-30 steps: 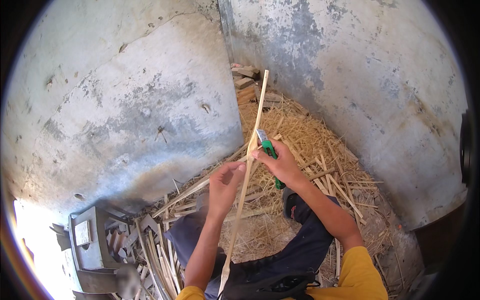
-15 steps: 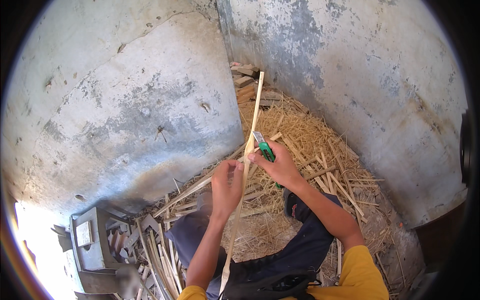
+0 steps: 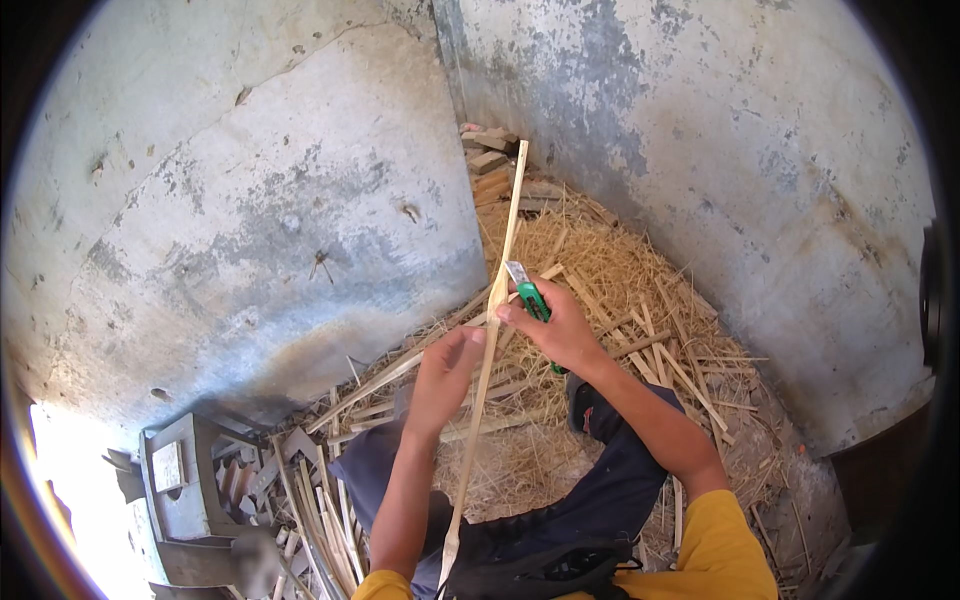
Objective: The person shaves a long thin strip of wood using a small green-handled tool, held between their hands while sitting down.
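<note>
A long pale wooden strip [image 3: 512, 215] slants upright before me, from my lap up toward the wall corner. It widens into a knot-like bulge near the middle, with another thick part near its lower end. My right hand [image 3: 562, 328] is closed around a green utility knife [image 3: 533, 300], its blade pointing up beside the strip. The thumb of that hand presses on the strip at the bulge. Just below, my left hand [image 3: 442, 375] has its fingers curled, the tips pinched at the strip's left edge. Its thumb is partly hidden.
Straw-like shavings [image 3: 590, 245] and loose wooden strips cover the floor around my legs. Weathered walls [image 3: 330, 210] meet in the corner ahead, where bricks [image 3: 488, 160] are stacked. A grey box-like object [image 3: 185, 465] stands at the lower left beside more strips [image 3: 322, 525].
My left wrist and forearm have shifted slightly left, while the fingertips stay at the strip. The right hand, knife and strip have hardly moved.
</note>
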`<state>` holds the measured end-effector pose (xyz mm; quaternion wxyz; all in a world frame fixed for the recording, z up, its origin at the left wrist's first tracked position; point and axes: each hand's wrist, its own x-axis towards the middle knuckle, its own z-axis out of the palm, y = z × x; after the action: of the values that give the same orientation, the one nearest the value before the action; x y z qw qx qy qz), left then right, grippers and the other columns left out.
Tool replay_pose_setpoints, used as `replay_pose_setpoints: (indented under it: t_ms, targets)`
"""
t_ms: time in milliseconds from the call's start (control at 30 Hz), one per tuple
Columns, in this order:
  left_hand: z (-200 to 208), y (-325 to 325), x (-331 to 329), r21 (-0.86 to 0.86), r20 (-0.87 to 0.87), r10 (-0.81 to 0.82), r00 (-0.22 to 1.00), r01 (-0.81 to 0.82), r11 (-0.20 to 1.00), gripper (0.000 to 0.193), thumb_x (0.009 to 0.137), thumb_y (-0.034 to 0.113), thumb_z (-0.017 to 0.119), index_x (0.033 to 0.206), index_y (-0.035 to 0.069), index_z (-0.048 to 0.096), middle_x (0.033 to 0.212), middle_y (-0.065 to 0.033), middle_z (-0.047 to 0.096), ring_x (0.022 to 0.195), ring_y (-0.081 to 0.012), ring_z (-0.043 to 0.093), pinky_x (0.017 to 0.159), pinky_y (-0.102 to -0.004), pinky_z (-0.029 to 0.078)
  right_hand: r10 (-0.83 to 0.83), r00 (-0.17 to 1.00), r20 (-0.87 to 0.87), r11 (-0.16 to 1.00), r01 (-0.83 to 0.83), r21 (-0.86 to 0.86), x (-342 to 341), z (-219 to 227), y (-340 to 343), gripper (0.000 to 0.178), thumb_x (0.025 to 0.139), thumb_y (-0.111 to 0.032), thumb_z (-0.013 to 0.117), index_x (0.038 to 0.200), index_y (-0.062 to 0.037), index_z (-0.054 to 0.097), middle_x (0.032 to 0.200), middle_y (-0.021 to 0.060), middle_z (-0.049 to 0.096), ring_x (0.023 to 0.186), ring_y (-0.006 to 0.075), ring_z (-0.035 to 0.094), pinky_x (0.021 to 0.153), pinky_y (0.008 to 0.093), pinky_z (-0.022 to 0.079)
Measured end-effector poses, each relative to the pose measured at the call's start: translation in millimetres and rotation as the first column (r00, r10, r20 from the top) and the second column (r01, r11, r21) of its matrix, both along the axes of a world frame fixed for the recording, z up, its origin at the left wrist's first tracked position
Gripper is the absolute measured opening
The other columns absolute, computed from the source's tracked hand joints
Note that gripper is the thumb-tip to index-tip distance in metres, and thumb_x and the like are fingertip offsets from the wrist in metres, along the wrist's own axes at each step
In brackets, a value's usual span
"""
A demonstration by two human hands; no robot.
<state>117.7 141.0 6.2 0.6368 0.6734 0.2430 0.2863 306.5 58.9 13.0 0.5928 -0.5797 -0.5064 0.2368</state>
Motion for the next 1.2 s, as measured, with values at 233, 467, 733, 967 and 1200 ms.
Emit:
replay_pose_setpoints:
  t_ms: [233,467,733,967,1200]
  targets:
    - [-2.9,2.1,-4.1,-0.032,0.019,-0.038,0.999,0.038,0.999,0.029,0.11,0.028,0.061,0.113,0.002,0.071,0.087,-0.0015,0.073,0.088,-0.0077,0.065,0.085,-0.0276,0.05,0.143,0.94,-0.311,0.954,-0.215,-0.211,8.4,11.2,-8.0,0.037,0.097,-0.023,0.078,0.122,0.002,0.069,0.084,-0.0017,0.068,0.062,0.0044,0.053,0.055,0.0241,0.042]
    - [-1.1,1.7,-5.4,-0.063,0.017,-0.038,0.999,0.039,0.997,0.029,0.109,0.03,0.061,0.112,0.003,0.072,0.085,-0.0011,0.071,0.085,-0.0083,0.064,0.082,-0.0276,0.048,0.08,0.945,-0.317,0.984,-0.125,-0.125,1.0,16.5,-8.2,0.045,0.095,-0.016,0.079,0.135,0.0009,0.065,0.087,-0.001,0.073,0.056,0.0018,0.05,0.049,0.0211,0.036]
    - [-8.2,4.7,-4.4,-0.009,0.009,-0.061,0.998,0.061,0.998,0.035,0.111,0.033,0.056,0.114,0.003,0.073,0.084,-0.0001,0.07,0.085,-0.0091,0.062,0.082,-0.0283,0.047,0.076,0.953,-0.292,0.982,-0.123,-0.146,2.7,19.4,-8.9,0.043,0.092,-0.017,0.082,0.13,-0.0025,0.067,0.093,0.0,0.075,0.063,0.0036,0.056,0.055,0.0219,0.041]
    - [-5.2,2.4,-2.8,0.004,0.018,-0.125,0.992,0.125,0.992,0.039,0.114,0.032,0.05,0.117,0.001,0.073,0.085,-0.0011,0.07,0.087,-0.0105,0.064,0.086,-0.0298,0.049,0.044,0.975,-0.217,0.996,-0.06,-0.065,2.1,9.6,-2.9,0.037,0.091,-0.017,0.083,0.122,-0.0038,0.068,0.099,0.0026,0.072,0.092,0.0118,0.067,0.084,0.0306,0.052]
    - [2.4,-0.1,-5.5,-0.085,0.011,-0.248,0.969,0.248,0.965,0.045,0.114,0.036,0.05,0.128,-0.002,0.069,0.092,-0.0037,0.072,0.093,-0.0138,0.068,0.093,-0.0321,0.051,-0.068,0.986,-0.149,0.997,0.07,0.01,1.6,7.7,-0.4,0.035,0.092,-0.017,0.083,0.119,-0.0033,0.065,0.101,0.003,0.067,0.089,0.0111,0.064,0.08,0.0298,0.053]
